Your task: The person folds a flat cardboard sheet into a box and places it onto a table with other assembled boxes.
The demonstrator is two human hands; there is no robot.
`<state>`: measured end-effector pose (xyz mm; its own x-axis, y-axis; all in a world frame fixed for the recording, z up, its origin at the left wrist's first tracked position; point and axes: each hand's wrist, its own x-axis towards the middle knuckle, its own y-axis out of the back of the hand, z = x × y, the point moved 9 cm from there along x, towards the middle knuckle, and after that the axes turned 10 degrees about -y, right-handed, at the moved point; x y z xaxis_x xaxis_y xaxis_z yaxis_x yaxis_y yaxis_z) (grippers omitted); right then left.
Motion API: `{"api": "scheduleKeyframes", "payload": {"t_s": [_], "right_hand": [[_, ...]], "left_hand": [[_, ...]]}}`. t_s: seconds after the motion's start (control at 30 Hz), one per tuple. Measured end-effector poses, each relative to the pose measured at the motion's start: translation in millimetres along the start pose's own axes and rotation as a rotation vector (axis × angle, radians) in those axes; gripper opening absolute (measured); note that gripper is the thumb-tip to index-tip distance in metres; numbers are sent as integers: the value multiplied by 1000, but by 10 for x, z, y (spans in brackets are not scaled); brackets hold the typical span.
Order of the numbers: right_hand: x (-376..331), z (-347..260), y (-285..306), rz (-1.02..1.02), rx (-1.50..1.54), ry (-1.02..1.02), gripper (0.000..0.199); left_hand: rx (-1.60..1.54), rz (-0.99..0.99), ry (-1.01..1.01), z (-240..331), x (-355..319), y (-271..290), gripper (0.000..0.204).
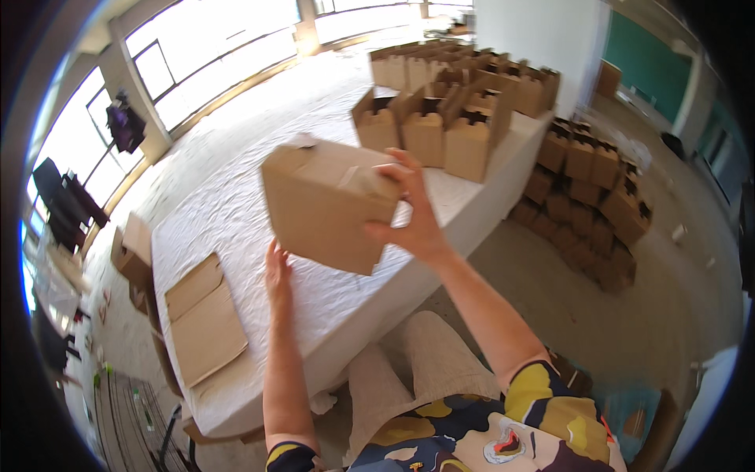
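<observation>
A brown cardboard box [326, 208] is raised and tilted above the white-covered table [236, 224]. My right hand [415, 208] grips its right side, fingers over the upper corner and thumb against the side facing me. My left hand [278, 275] is at the box's lower left corner, fingers stretched upward; whether they touch the cardboard I cannot tell. To the left of that hand, flattened cardboard [206, 318] lies on the table.
Several open-topped cardboard boxes [468, 145] stand in rows on the table's far right part. More boxes [582, 212] are piled on the floor to the right. Another carton [134, 252] is beyond the table's left edge. Dark clothes [67, 204] hang by the windows.
</observation>
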<state>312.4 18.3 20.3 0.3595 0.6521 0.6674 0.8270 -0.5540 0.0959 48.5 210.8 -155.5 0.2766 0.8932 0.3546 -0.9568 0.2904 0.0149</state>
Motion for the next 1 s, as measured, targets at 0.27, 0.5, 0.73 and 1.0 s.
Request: {"api": "scheduleKeyframes", "payload": {"t_s": [0.27, 0.5, 0.73, 1.0], "right_hand": [[-103, 135, -213, -99, -88, -21, 78], [-2, 404, -188, 0, 139, -170, 80], [-281, 1138, -571, -66, 886, -901, 82], [-1052, 1284, -962, -247, 794, -1380, 85]], "left_hand": [[-395, -118, 17, 138, 4, -287, 45], [-532, -23, 18, 233, 39, -159, 49], [-504, -27, -111, 471, 67, -81, 91], [-509, -19, -263, 612, 20, 12, 86]]}}
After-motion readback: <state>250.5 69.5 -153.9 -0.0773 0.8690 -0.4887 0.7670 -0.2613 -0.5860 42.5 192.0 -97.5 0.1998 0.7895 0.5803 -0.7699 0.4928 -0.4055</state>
